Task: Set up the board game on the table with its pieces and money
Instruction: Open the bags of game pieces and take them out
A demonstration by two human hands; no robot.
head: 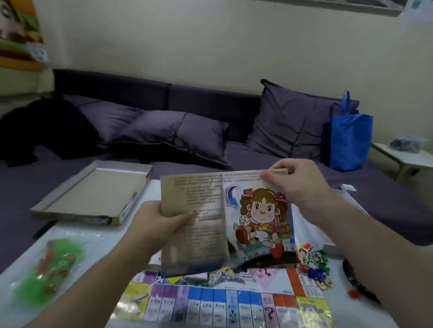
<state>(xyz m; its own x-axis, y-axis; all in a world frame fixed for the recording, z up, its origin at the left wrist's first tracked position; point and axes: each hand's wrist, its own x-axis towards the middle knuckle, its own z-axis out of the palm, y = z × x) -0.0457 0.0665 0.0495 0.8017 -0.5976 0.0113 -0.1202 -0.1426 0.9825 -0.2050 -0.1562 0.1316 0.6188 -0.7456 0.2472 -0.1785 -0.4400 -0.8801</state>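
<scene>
Hands both pinching tan cartoon-girl printed rules sheet, left hand on left edge, right hand at top corner, above colourful game board on white worktop.

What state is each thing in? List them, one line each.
Rule sheet: unfolded, held up over the board.
Left hand: grips the sheet's left edge.
Right hand: pinches its top right corner.
Game board: laid open, flat on the table.
Box lid: upturned, empty.
Bag of houses: lying on the table.
Player tokens: loose beside the board.
</scene>
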